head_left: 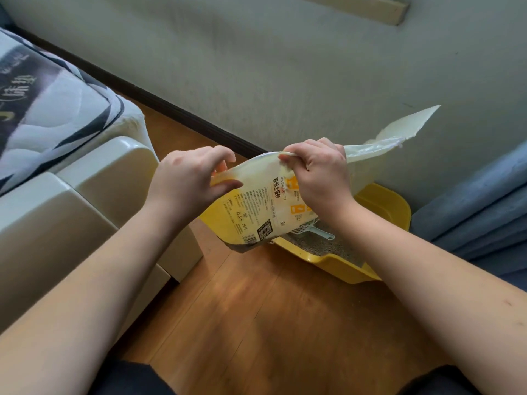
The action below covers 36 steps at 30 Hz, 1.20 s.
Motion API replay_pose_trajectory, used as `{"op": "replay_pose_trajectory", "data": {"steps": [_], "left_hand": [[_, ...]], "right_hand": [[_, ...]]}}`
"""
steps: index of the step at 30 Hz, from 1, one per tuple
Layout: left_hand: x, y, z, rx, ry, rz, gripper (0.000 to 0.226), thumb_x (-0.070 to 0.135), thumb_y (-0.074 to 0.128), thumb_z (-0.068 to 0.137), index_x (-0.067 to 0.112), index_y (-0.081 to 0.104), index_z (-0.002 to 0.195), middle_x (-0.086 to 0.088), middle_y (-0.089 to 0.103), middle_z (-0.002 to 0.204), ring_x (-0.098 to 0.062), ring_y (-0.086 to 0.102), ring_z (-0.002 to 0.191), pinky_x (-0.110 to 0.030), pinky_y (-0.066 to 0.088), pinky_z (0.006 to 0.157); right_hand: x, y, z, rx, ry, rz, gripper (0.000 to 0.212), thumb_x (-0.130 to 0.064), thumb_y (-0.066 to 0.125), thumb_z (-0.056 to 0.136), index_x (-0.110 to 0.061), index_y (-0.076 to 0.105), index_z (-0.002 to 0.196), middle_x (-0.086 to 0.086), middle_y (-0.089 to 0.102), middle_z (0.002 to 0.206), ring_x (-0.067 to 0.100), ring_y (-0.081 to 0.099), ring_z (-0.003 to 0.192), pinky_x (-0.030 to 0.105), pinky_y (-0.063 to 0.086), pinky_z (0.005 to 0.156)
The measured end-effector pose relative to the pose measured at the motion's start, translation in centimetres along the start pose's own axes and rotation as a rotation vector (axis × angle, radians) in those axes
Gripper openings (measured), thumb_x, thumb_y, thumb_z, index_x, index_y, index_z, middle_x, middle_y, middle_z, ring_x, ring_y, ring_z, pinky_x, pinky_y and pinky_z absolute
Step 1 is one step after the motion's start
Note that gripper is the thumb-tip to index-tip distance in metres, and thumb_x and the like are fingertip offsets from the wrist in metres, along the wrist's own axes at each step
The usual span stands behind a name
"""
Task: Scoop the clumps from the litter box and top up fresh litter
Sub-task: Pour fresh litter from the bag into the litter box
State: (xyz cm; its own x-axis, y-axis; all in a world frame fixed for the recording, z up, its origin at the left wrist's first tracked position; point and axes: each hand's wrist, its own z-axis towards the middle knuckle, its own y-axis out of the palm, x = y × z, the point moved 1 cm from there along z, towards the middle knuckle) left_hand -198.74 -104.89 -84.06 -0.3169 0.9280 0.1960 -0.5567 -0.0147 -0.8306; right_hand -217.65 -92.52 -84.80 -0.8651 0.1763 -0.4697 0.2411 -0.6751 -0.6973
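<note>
I hold a white-and-yellow litter bag (256,206) in the air over the near-left end of the yellow litter box (382,206). My left hand (188,181) pinches the bag's upper left edge between thumb and fingers. My right hand (316,169) grips the top edge a little further right, and the torn top flap trails off to the right. Grey litter (328,248) fills the box. A pale scoop (310,230) lies in it, partly hidden by the bag.
The box sits on a wooden floor (271,309) against a pale wall (285,67) with a dark baseboard. A cream bed frame (85,209) with a patterned mattress stands on the left. Blue fabric (479,201) lies on the right.
</note>
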Motion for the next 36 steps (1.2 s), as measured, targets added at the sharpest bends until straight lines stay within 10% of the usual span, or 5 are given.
{"op": "replay_pose_trajectory", "data": {"steps": [4, 10, 16, 36], "left_hand": [[-1.4, 1.1, -1.3, 0.087, -0.269, -0.292, 0.056, 0.047, 0.076, 0.078, 0.024, 0.054, 0.125, 0.004, 0.065, 0.109, -0.011, 0.063, 0.090, -0.025, 0.053, 0.070], [-1.9, 6.1, -3.7, -0.196, -0.704, -0.834, 0.051, 0.030, 0.076, 0.081, 0.022, 0.055, 0.127, 0.010, 0.066, 0.115, -0.003, 0.063, 0.106, -0.028, 0.054, 0.091], [-1.9, 6.6, -3.6, -0.123, -0.751, -0.889, 0.017, 0.028, 0.063, 0.093, 0.023, 0.064, 0.109, 0.016, 0.068, 0.102, 0.004, 0.066, 0.090, -0.016, 0.051, 0.074], [0.8, 3.2, -2.2, 0.016, -0.703, -1.020, 0.017, 0.026, 0.070, 0.086, 0.023, 0.066, 0.102, 0.008, 0.076, 0.092, -0.008, 0.073, 0.085, -0.018, 0.055, 0.062]], "right_hand": [[0.4, -0.6, 0.6, 0.013, 0.082, 0.062, 0.021, -0.032, 0.054, 0.093, -0.025, 0.074, 0.089, -0.010, 0.068, 0.082, 0.012, 0.051, 0.082, 0.030, 0.030, 0.078], [0.6, -1.0, 1.3, 0.027, 0.239, 0.159, 0.019, -0.035, 0.056, 0.092, -0.029, 0.073, 0.087, -0.015, 0.065, 0.078, 0.016, 0.057, 0.088, 0.046, 0.046, 0.084], [0.6, -0.6, 0.9, 0.026, 0.270, 0.156, 0.023, -0.041, 0.053, 0.092, -0.031, 0.073, 0.088, -0.012, 0.068, 0.078, 0.016, 0.061, 0.084, 0.047, 0.049, 0.079], [3.1, -2.0, 0.7, -0.039, 0.183, -0.122, 0.024, -0.042, 0.045, 0.098, -0.029, 0.052, 0.080, -0.008, 0.056, 0.077, 0.018, 0.046, 0.077, 0.033, 0.029, 0.074]]}}
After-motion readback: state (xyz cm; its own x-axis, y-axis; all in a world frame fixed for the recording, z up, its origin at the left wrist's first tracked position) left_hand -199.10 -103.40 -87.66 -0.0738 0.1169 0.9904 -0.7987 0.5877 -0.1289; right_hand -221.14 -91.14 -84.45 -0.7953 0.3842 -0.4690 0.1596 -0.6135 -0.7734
